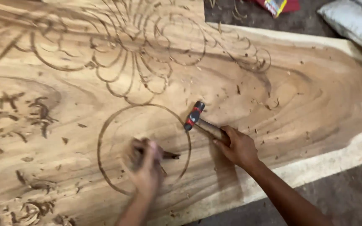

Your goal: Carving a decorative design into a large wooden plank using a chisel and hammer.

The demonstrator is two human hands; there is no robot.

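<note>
Chips (248, 102) across carved slab (306, 96), around hammer (194, 116) and chisel (170, 155).

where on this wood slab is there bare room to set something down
Bare uncarved grain lies right of the hammer, toward the slab's pale edge, apart from scattered chips. Left and top are crowded with carved scrolls and petals; the carved circle holds the left hand with its chisel.
</note>
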